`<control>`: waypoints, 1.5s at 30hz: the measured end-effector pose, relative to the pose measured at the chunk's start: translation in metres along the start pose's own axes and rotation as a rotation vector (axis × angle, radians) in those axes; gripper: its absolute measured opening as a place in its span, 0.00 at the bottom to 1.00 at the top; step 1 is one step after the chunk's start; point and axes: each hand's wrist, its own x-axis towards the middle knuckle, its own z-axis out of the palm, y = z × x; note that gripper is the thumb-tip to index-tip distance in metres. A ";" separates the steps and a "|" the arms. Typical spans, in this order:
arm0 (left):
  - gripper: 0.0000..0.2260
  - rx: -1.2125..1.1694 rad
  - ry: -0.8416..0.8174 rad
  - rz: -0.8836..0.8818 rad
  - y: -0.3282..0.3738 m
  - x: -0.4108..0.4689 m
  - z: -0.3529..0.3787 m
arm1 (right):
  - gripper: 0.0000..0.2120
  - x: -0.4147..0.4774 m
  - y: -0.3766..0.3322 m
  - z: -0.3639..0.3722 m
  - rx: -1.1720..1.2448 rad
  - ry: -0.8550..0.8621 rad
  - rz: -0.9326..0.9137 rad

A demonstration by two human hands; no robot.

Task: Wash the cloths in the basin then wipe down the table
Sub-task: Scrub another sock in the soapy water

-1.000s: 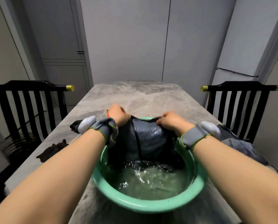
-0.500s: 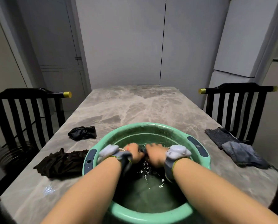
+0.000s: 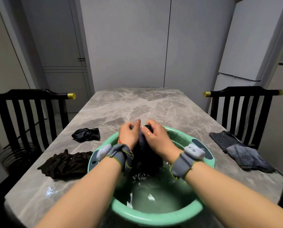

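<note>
Washing step. Left hand [image 3: 129,134] and right hand [image 3: 155,137] hold one dark cloth [image 3: 145,155], bunched, above the water at the basin's [image 3: 154,218] far side. Fingers [image 3: 137,122] curl tight around it. Next, likely: wring over basin, contain drips. Desk [image 3: 137,106] not yet wiped.

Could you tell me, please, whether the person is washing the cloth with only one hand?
No, both the left hand and the right hand grip the dark cloth over the green basin.
</note>
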 end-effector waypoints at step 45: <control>0.30 0.189 -0.414 -0.502 -0.015 -0.008 0.011 | 0.13 0.020 0.026 -0.006 0.593 0.135 0.444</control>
